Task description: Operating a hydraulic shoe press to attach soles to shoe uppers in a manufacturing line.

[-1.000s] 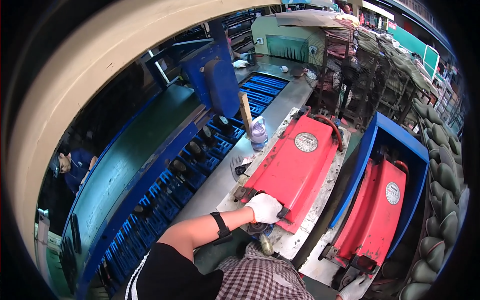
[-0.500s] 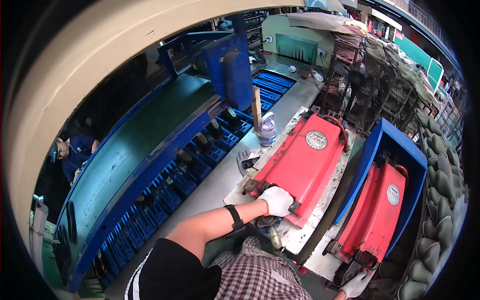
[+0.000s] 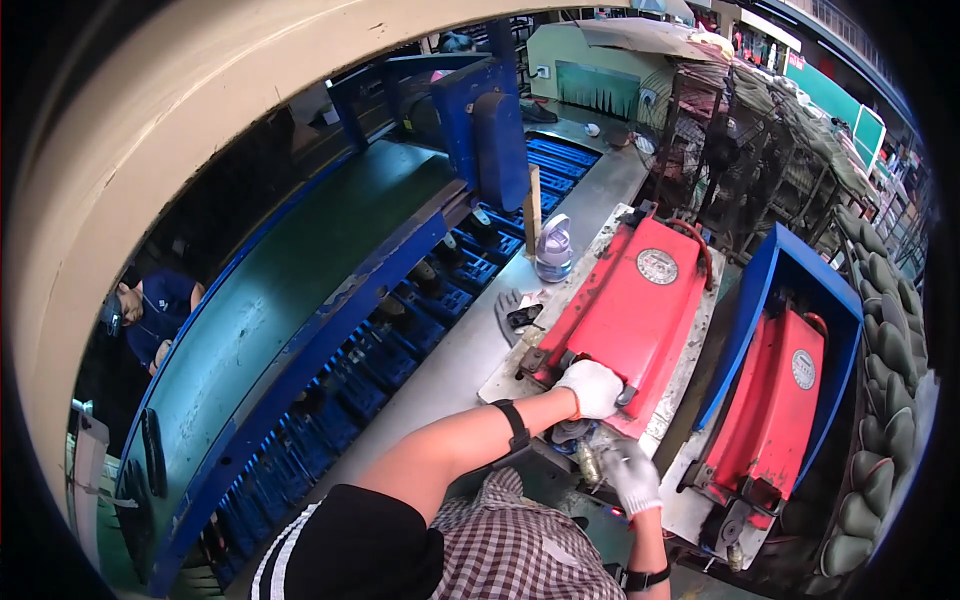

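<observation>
L hand (image 3: 594,390), white-gloved, was closed over the black handle (image 3: 628,396) at the near edge of the L cover (image 3: 630,315); its fingertips were hidden. R hand (image 3: 632,482), likewise gloved, was beside the brass fitting (image 3: 588,464), just below that edge; its fingers were blurred, so whether they were wide, narrow or gripping could not be told. L cover, red w/ a round pale label (image 3: 657,266), lay centre-R of view over a worn white plate (image 3: 503,386); a red hose (image 3: 706,265) curved at its far end. R cover (image 3: 765,410), also red, lay to its R, well apart; its far part was inside a blue box (image 3: 800,255), open at the near end. Metal table (image 3: 420,400) ran along the plate's L side; on it stood a lidded bottle (image 3: 553,252), near a wood post (image 3: 533,205), w/ a small dark item (image 3: 523,316) nearer the hands. Farther L: blue racks (image 3: 375,350), then a green belt (image 3: 290,275); a co-worker (image 3: 165,300), in dark top, was at its far side. Foreground: checked apron (image 3: 520,545); black sleeve (image 3: 340,545) w/ white stripes; dark L band (image 3: 517,425) and R band (image 3: 645,579). Far R: grey-green pads (image 3: 880,450), stacked.
</observation>
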`<state>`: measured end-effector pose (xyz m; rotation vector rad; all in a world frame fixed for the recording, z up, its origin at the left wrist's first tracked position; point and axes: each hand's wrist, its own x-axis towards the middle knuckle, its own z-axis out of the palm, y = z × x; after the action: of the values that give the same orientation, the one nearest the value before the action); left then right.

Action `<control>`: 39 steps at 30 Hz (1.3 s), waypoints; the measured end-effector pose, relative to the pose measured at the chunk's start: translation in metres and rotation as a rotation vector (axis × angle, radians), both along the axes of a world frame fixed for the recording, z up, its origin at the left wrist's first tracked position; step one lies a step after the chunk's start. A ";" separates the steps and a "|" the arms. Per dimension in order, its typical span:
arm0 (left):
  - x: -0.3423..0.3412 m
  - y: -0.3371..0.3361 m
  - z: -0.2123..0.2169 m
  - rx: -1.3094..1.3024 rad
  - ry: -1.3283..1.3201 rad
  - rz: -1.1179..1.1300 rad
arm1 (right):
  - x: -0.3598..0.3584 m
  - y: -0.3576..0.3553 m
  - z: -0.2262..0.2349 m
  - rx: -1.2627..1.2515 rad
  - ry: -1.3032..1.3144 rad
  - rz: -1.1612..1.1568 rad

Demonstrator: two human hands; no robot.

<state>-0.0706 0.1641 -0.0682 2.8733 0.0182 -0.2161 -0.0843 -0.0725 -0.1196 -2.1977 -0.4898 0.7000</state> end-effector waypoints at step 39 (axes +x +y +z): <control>0.049 0.061 0.183 0.022 -1.003 -0.394 | 0.056 0.171 0.005 -0.191 -0.692 -0.265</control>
<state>-0.0217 0.2254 0.1153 2.6363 -0.7176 1.1426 -0.0285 0.0982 -0.1148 -2.5993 -0.4649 -0.1848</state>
